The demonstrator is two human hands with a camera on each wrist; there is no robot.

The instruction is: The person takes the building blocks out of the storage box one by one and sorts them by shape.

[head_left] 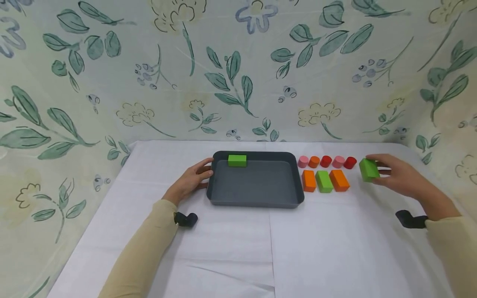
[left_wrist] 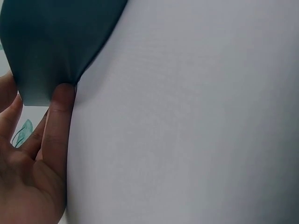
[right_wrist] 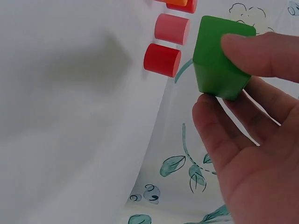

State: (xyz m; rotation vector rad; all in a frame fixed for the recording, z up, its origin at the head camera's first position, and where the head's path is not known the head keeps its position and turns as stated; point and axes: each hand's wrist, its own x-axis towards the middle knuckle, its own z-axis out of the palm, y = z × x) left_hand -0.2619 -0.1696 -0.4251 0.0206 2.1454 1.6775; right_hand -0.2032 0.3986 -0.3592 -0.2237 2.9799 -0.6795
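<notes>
My right hand [head_left: 400,174] holds a green rectangular block [head_left: 369,170] above the cloth, right of the other pieces. In the right wrist view the thumb lies on one side of this block [right_wrist: 217,56] and fingertips touch another. With nearly straight fingers my left hand [head_left: 191,180] touches the left end of a dark grey tray [head_left: 257,205]. In the left wrist view its fingers [left_wrist: 60,107] rest against the tray's outer wall [left_wrist: 46,51]. Another green block [head_left: 237,160] lies inside the tray, by its back wall, left of the middle.
Right of the tray sit an orange block [head_left: 309,181], a green block [head_left: 324,181] and another orange block [head_left: 339,180]. Behind them runs a row of pink, orange and red cylinders [head_left: 326,161]. White cloth [head_left: 231,248] covers the table, with floral fabric [head_left: 238,120] beyond.
</notes>
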